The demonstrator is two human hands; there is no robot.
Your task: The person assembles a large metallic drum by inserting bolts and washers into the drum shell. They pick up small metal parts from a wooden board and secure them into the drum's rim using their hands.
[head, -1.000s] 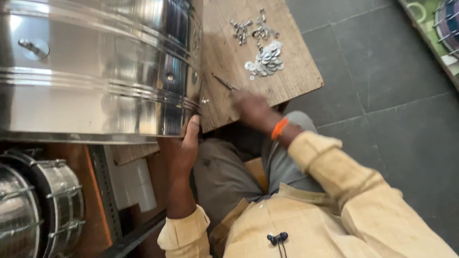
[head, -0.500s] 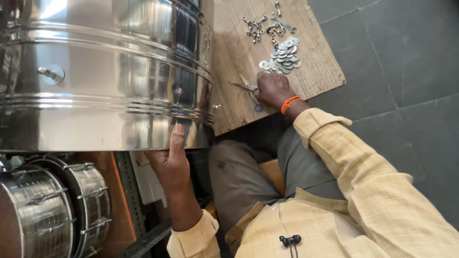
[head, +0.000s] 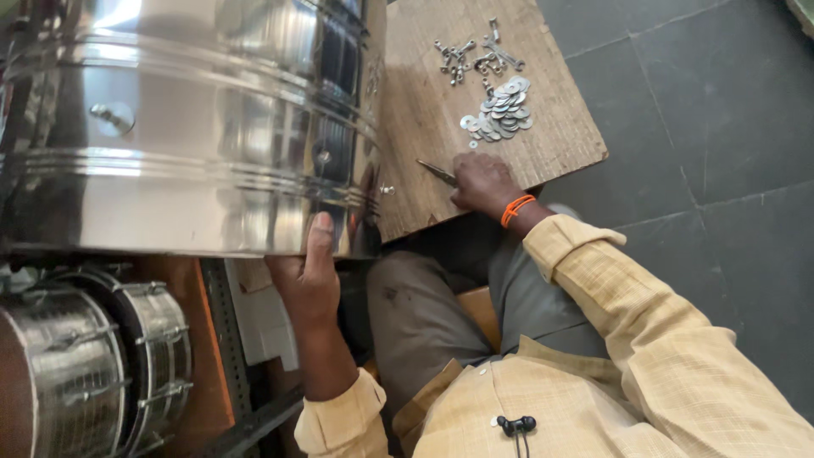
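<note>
head view, looking down past the person's chest. left hand point(head: 309, 276) grips the lower rim of a big steel drum point(head: 186, 127), thumb up flat on the outer wall, remaining fingers curled under the edge and hidden, so closed on the rim as far as it shows. drum is cut off by the frame at top and left; its far end and whatever supports it can't be seen. two small studs show on the drum wall, too reflective to tell more. right hand point(head: 482, 182) is closed around a thin metal tool point(head: 437, 172); only the pointed tip sticks out toward the drum, handle is buried in the fist, so kind of tool can't be told. tip sits near the drum's rim but apart from it. orange band point(head: 517, 208) on the right wrist. right hand rests on a wooden board point(head: 424, 110) laid flat beside the drum, its left edge hidden behind the drum wall. on the board's far part: a heap of flat washers point(head: 500, 114) and, just beyond, loose small screws point(head: 471, 58), too small to count. lower left, another ribbed steel drum point(head: 93, 365) is partly cut off. dark tiled floor point(head: 704, 127) to the right.
</note>
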